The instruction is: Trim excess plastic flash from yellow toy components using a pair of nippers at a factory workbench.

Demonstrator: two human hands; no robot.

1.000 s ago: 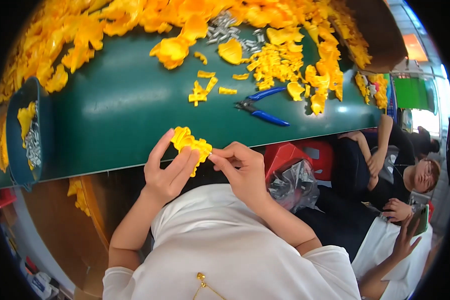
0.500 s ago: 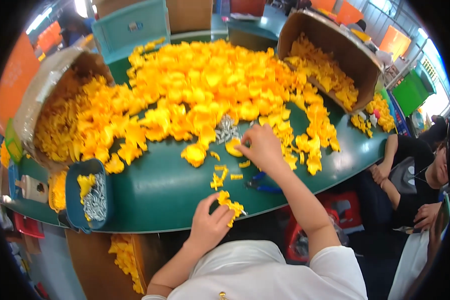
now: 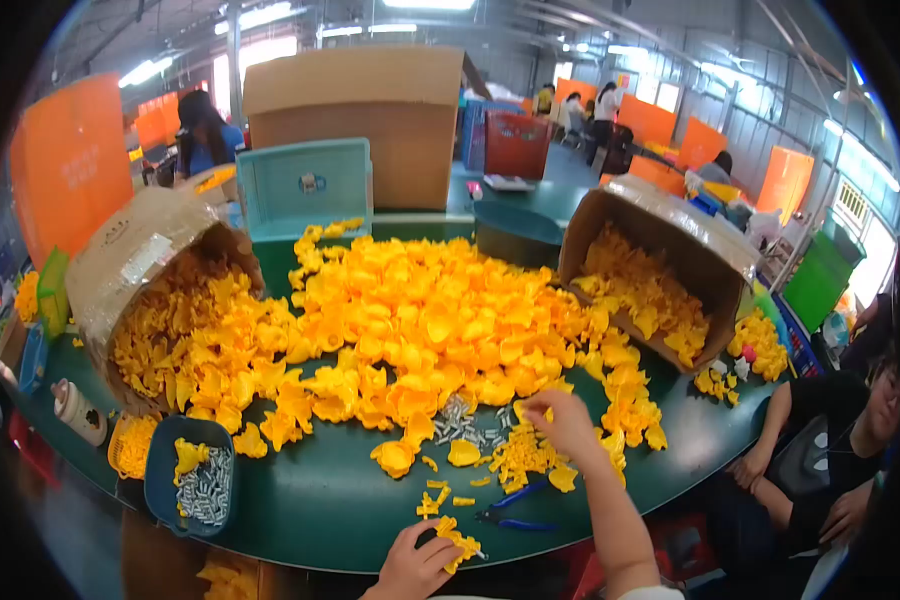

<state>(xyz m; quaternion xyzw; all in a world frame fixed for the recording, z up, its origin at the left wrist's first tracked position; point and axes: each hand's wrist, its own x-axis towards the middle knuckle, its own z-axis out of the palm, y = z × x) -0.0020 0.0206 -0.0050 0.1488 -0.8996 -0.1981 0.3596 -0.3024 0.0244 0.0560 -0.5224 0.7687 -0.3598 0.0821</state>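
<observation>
At the table's near edge my left hand (image 3: 417, 566) is closed on a yellow plastic part (image 3: 456, 543), an irregular moulded piece with a small silvery bit at its right end. Farther out, my right hand (image 3: 566, 424) reaches over a heap of small yellow pieces (image 3: 522, 457), its fingers pinched together. What those fingertips hold, if anything, is hidden. Left of them lie a rounded yellow shell piece (image 3: 463, 453) and a cluster of small silvery metal cylinders (image 3: 457, 420). Blue-handled pliers (image 3: 515, 508) rest nearer me, and a few yellow strips (image 3: 432, 500) lie by my left hand.
A large pile of yellow shell pieces (image 3: 440, 320) covers the green table's (image 3: 320, 510) middle. Tipped cardboard boxes stand left (image 3: 135, 260) and right (image 3: 660, 235), spilling similar pieces. A dark blue bin (image 3: 190, 475) holds metal cylinders. Another person (image 3: 810, 440) sits at the right.
The view has tilted up, showing more of the room. My right hand has moved from the rounded yellow shell piece toward the small-piece heap on the right. My left hand keeps its part.
</observation>
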